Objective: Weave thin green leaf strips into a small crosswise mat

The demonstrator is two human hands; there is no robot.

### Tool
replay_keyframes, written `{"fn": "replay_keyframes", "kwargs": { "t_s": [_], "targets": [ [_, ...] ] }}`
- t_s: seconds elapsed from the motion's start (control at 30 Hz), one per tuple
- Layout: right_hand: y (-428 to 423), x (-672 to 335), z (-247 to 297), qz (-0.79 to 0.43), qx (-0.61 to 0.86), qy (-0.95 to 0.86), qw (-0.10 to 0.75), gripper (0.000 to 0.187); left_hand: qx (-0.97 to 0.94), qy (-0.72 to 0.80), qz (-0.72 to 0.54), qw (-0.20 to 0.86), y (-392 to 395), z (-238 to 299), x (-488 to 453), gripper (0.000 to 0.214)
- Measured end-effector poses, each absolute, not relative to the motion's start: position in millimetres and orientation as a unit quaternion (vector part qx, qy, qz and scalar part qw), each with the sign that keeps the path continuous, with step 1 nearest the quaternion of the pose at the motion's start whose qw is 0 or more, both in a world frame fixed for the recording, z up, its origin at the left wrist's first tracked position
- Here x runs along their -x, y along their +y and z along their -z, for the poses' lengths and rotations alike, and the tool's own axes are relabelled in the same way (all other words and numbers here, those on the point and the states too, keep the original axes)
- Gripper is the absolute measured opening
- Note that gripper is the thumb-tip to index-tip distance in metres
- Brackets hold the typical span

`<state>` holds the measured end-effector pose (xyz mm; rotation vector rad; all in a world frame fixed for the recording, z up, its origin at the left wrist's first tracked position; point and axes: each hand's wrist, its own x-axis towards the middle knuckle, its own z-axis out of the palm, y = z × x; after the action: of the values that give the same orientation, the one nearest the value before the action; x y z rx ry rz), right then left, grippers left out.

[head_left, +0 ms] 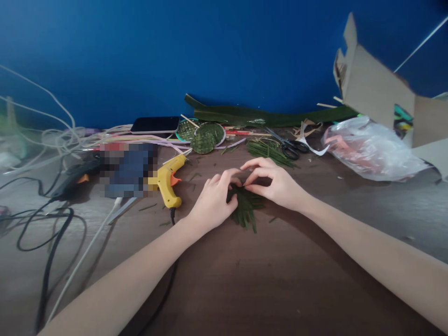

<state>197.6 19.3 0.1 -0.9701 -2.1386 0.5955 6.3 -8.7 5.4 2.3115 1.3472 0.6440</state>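
Note:
Both hands work on a small mat of interlaced green leaf strips (247,210) just above the brown tabletop, its loose ends fanning toward me. My left hand (217,198) grips the left side of the piece, thumb below and fingers curled over the top. On the far edge, the thumb and index finger of my right hand (271,182) pinch a strip. Part of the weave is hidden behind my fingers. Just beyond my hands lie a bundle of cut leaf strips (269,151) and black-handled scissors (292,147).
Left of my hands lies a yellow glue gun (170,179) with its cord. Round woven green pieces (205,138), a phone (155,124) and long leaves (245,114) line the blue wall. A plastic bag (374,149) and a cardboard box (378,88) stand right; tangled cords (56,135) lie left.

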Motion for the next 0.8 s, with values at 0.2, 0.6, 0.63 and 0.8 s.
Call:
{"fn": "replay_keyframes", "kwargs": {
  "t_s": [0.2, 0.6, 0.63, 0.8],
  "targets": [
    [15.9, -195.6, -0.3, -0.165, 0.369, -0.845, 0.35, 0.009, -0.82, 0.485, -0.231, 0.197, -9.3, -5.9, -6.7, 0.047],
    [18.1, -191.3, -4.0, -0.257, 0.42, -0.814, 0.308, 0.006, -0.839, 0.488, -0.185, 0.156, -12.5, -11.3, -9.8, 0.041],
    [18.2, -190.9, -3.9, -0.262, 0.425, -0.811, 0.307, 0.006, -0.84, 0.49, -0.179, 0.15, -12.8, -11.6, -10.2, 0.043],
    [18.6, -188.9, -2.4, -0.262, 0.446, -0.799, 0.307, 0.005, -0.84, 0.495, -0.173, 0.137, -13.8, -13.4, -11.2, 0.047]
  ]
}}
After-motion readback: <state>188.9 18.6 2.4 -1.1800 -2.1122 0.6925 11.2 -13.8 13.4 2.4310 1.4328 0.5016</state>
